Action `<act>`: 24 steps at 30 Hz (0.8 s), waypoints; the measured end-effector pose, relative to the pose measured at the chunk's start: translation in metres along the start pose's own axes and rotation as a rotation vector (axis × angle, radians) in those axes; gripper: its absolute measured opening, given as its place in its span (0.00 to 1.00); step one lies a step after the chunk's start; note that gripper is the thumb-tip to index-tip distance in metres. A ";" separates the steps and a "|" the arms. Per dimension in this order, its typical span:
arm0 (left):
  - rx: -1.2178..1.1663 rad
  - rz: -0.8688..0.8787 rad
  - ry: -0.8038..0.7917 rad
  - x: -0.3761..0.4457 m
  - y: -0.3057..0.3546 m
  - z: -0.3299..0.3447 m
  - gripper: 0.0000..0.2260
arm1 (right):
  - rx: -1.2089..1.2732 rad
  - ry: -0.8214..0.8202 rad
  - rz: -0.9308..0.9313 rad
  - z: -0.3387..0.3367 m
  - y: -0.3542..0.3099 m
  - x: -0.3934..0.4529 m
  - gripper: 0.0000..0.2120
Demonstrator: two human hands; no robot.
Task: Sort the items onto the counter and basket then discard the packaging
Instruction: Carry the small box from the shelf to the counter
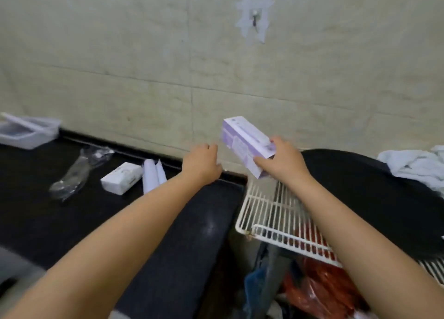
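the main risk i see is at the purple carton: its near end flap looks open, and a white item pokes out of that end right by my thumb, so if the carton tips further down toward me the contents could slide out and drop through the gap between the black bench and the white wire rack into the clutter of red bags below. the grip is also only at one end, which leaves the long far end free to swing. my right hand is wrapped around that near end, thumb on top and fingers under, holding the carton in the air above the rack's back edge, tilted up and away toward the wall. my left hand holds nothing — fingers loosely curled, reaching forward just beside the carton without touching it, and i judge it is about to steady or open it. both forearms are stretched well out. already lying on the bench to the left are a small white box, white rolled tubes and a crumpled clear wrapper — that wrapper is not yet discarded.
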State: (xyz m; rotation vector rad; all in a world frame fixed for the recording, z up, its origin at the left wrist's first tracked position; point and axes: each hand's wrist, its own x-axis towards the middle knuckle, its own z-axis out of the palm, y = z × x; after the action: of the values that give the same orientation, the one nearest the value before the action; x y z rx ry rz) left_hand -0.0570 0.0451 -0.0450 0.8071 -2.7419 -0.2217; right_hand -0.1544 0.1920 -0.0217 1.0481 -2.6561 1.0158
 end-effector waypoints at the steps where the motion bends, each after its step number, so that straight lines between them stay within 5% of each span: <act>1: 0.041 -0.060 -0.009 -0.013 -0.023 -0.005 0.20 | -0.006 -0.037 -0.050 0.016 -0.017 -0.003 0.20; 10: 0.194 -0.485 -0.117 -0.136 -0.223 -0.028 0.18 | 0.021 -0.357 -0.337 0.187 -0.158 -0.058 0.21; 24: 0.163 -0.595 -0.329 -0.222 -0.454 -0.010 0.15 | -0.026 -0.588 -0.216 0.382 -0.248 -0.117 0.22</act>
State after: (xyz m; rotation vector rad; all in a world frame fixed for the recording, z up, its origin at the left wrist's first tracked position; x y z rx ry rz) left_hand 0.3555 -0.2121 -0.1843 1.7640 -2.7513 -0.2674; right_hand 0.1444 -0.1128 -0.2186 1.8170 -2.8633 0.7067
